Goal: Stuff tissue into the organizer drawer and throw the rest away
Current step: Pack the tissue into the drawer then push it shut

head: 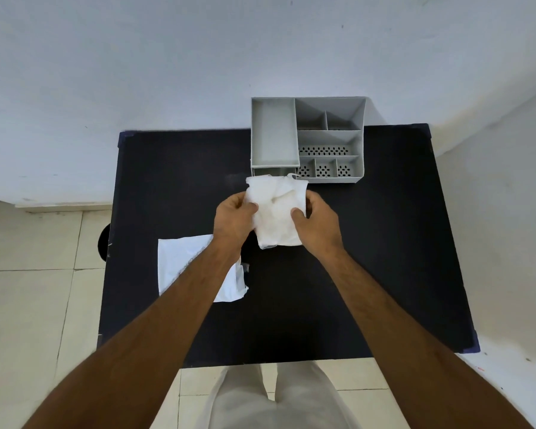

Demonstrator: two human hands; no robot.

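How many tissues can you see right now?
2. One crumpled tissue is held by the left hand and right hand just before the organizer; one flat tissue lies on the table, partly under the left forearm.

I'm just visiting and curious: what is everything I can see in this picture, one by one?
organizer: one, grey, far edge of the table, several open compartments, some with perforated floors
drawer: one, grey, low at the organizer's front left, looks slightly open
held tissue: one, white, crumpled, just in front of the drawer
flat tissue: one, white, on the table's left side, partly under the left forearm
table: one, black top
floor: pale tiles
wall: white
trousers: light, bottom centre
left hand: gripping the held tissue
right hand: gripping the held tissue
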